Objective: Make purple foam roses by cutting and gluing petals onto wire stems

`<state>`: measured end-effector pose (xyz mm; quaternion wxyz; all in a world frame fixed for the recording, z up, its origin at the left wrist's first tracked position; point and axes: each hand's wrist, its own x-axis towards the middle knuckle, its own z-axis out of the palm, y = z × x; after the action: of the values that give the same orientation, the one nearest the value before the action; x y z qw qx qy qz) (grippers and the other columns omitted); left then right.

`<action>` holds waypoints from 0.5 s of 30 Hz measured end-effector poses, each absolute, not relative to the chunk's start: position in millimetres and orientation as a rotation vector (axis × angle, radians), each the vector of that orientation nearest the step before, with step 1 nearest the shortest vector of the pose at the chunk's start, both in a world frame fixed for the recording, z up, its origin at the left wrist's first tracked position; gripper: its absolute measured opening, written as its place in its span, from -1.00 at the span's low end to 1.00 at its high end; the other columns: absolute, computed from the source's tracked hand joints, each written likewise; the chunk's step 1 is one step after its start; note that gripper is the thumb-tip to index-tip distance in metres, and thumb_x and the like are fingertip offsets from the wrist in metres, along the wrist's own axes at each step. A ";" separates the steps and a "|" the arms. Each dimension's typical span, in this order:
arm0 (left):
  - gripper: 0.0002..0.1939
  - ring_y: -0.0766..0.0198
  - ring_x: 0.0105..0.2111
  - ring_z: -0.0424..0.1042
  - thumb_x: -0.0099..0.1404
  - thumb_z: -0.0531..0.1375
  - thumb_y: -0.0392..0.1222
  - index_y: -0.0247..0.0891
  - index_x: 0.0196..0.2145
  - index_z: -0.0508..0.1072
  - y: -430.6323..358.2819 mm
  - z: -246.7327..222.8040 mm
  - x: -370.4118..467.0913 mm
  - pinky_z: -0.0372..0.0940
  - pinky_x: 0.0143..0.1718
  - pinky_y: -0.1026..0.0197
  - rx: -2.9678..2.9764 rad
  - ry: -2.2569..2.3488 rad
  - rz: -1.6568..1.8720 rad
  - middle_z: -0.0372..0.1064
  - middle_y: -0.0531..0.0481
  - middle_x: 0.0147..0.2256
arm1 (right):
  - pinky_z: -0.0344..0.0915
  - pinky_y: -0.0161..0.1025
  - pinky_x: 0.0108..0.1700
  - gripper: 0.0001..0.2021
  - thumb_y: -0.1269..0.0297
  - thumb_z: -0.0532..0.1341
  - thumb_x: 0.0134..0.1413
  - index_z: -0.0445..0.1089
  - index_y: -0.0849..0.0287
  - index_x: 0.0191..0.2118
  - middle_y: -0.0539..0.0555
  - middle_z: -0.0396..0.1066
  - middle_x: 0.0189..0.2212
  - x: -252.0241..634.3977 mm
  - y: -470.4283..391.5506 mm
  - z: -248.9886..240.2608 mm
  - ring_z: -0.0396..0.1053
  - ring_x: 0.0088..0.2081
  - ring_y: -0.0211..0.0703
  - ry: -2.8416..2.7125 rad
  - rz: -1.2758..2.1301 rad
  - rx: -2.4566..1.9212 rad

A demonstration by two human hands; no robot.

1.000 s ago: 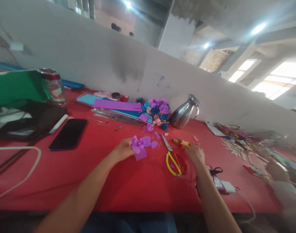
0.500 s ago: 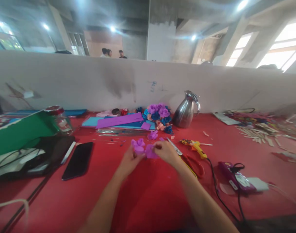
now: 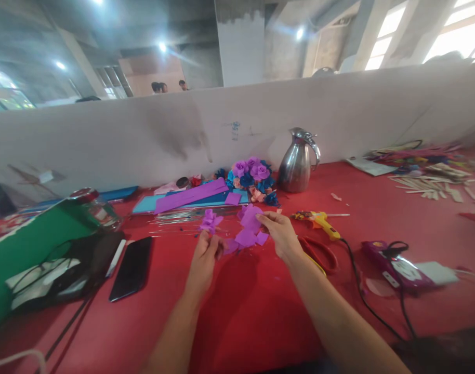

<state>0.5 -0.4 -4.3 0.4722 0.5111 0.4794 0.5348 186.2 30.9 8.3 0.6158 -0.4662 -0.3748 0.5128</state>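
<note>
Between the fingers of my left hand [image 3: 206,254] is the base of a purple paper flower [image 3: 210,221], held upright over the red table. My right hand [image 3: 279,232] pinches a purple paper petal [image 3: 251,217] by its right edge. Below that petal lie more purple paper pieces [image 3: 246,238] on the table, between my two hands. Red-handled scissors [image 3: 321,254] rest beside my right wrist, their blades hidden by the hand. Behind my hands stands a bunch of purple, blue and pink paper flowers [image 3: 253,179].
A metal jug [image 3: 295,163] stands at the back. To the right are a yellow glue gun [image 3: 325,226], its cord and a purple power strip [image 3: 397,266]. A black phone [image 3: 131,269], a jar [image 3: 97,210] and a green box [image 3: 30,244] are at left. Purple strips [image 3: 190,196] lie behind.
My hands have moved apart. The flower in my left hand is now upright and away from the petal in my right hand. The view has tilted and shifted.
</note>
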 end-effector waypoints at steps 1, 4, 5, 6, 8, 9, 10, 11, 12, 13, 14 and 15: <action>-0.71 0.38 -0.57 0.12 0.22 0.12 0.11 -0.16 -0.30 0.26 -0.4 -3.2 0.8 0.06 -0.49 0.29 1.203 1.151 1.327 0.26 0.13 -0.52 | 0.15 -0.36 -0.51 -0.74 0.12 0.32 -0.32 0.44 0.22 -0.51 -0.07 0.33 -0.65 185.4 31.4 7.5 0.19 -0.61 -0.37 -0.851 1.188 -1.068; -0.71 0.42 -0.56 0.15 0.15 0.22 0.06 -0.21 -0.38 0.29 0.6 -1.5 -0.1 0.07 -0.51 0.32 1.051 1.052 1.336 0.28 0.11 -0.49 | 0.13 -0.35 -0.52 -0.73 0.11 0.34 -0.34 0.45 0.23 -0.52 -0.06 0.33 -0.65 182.0 31.2 5.8 0.18 -0.61 -0.37 -0.823 1.218 -1.049; -0.71 0.43 -0.55 0.15 0.13 0.25 0.03 -0.24 -0.41 0.32 0.9 -1.4 -0.3 0.09 -0.50 0.33 1.005 1.011 1.333 0.29 0.09 -0.47 | 0.13 -0.35 -0.51 -0.73 0.11 0.35 -0.36 0.44 0.23 -0.53 -0.05 0.33 -0.66 181.0 30.6 5.8 0.17 -0.61 -0.36 -0.810 1.230 -1.042; -0.72 0.44 -0.55 0.16 0.10 0.28 0.00 -0.27 -0.42 0.36 1.0 -1.5 -0.4 0.10 -0.49 0.33 0.967 0.967 1.327 0.30 0.08 -0.45 | 0.14 -0.34 -0.51 -0.72 0.10 0.36 -0.37 0.44 0.23 -0.55 -0.05 0.32 -0.66 180.2 29.7 6.2 0.18 -0.60 -0.36 -0.795 1.245 -1.033; -0.73 0.45 -0.54 0.16 0.09 0.30 -0.04 -0.31 -0.43 0.41 0.3 -2.0 0.1 0.12 -0.47 0.34 0.932 0.879 1.304 0.31 0.05 -0.45 | 0.15 -0.34 -0.49 -0.71 0.10 0.39 -0.41 0.43 0.23 -0.57 -0.05 0.32 -0.66 179.2 27.6 7.7 0.19 -0.59 -0.35 -0.759 1.277 -1.012; -0.74 0.44 -0.53 0.17 0.10 0.30 -0.06 -0.32 -0.42 0.42 -0.4 -2.4 0.7 0.12 -0.47 0.34 0.933 0.844 1.283 0.31 0.04 -0.47 | 0.16 -0.34 -0.48 -0.70 0.10 0.40 -0.43 0.42 0.23 -0.58 -0.05 0.32 -0.66 179.0 26.7 8.7 0.19 -0.58 -0.35 -0.743 1.290 -1.000; -0.76 0.42 -0.52 0.19 0.13 0.29 -0.07 -0.33 -0.41 0.43 -1.2 -2.9 1.3 0.13 -0.46 0.34 0.940 0.819 1.258 0.31 0.03 -0.49 | 0.16 -0.33 -0.47 -0.70 0.11 0.41 -0.45 0.42 0.23 -0.59 -0.06 0.31 -0.66 178.8 25.9 9.7 0.19 -0.58 -0.36 -0.730 1.302 -0.990; -0.77 0.41 -0.52 0.20 0.15 0.27 -0.08 -0.32 -0.40 0.43 -1.9 -3.4 1.8 0.14 -0.45 0.34 0.944 0.804 1.241 0.30 0.04 -0.52 | 0.16 -0.33 -0.46 -0.70 0.11 0.41 -0.46 0.42 0.23 -0.60 -0.07 0.31 -0.66 178.8 25.4 10.6 0.19 -0.58 -0.36 -0.721 1.311 -0.981; -0.79 0.40 -0.52 0.21 0.17 0.26 -0.09 -0.31 -0.38 0.43 -2.4 -4.1 2.1 0.15 -0.44 0.34 0.939 0.797 1.237 0.28 0.05 -0.55 | 0.16 -0.33 -0.46 -0.70 0.11 0.42 -0.46 0.42 0.23 -0.61 -0.07 0.30 -0.66 178.7 25.1 11.3 0.19 -0.58 -0.36 -0.718 1.319 -0.973; -0.82 0.39 -0.52 0.22 0.18 0.25 -0.11 -0.28 -0.36 0.43 -2.4 -4.8 2.3 0.16 -0.43 0.34 0.920 0.795 1.246 0.27 0.07 -0.58 | 0.16 -0.33 -0.46 -0.71 0.12 0.42 -0.46 0.42 0.23 -0.61 -0.07 0.30 -0.67 178.6 25.0 11.8 0.19 -0.58 -0.36 -0.717 1.326 -0.967; -0.85 0.40 -0.54 0.21 0.19 0.25 -0.13 -0.26 -0.35 0.42 -2.0 -5.5 2.2 0.16 -0.44 0.35 0.890 0.791 1.261 0.26 0.09 -0.59 | 0.15 -0.33 -0.46 -0.71 0.12 0.42 -0.45 0.42 0.23 -0.61 -0.08 0.31 -0.66 178.5 25.1 12.2 0.19 -0.58 -0.36 -0.718 1.331 -0.961; -0.87 0.41 -0.56 0.20 0.18 0.26 -0.16 -0.24 -0.36 0.41 -1.4 -6.2 2.0 0.15 -0.46 0.35 0.856 0.782 1.279 0.27 0.10 -0.58 | 0.15 -0.33 -0.46 -0.71 0.12 0.42 -0.45 0.42 0.23 -0.61 -0.07 0.31 -0.66 178.4 25.2 12.4 0.19 -0.58 -0.36 -0.717 1.335 -0.956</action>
<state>2.0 -1.4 -6.2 0.6498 0.3770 0.3443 0.5631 178.4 25.2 12.4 0.6248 -0.4168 -0.3126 0.5816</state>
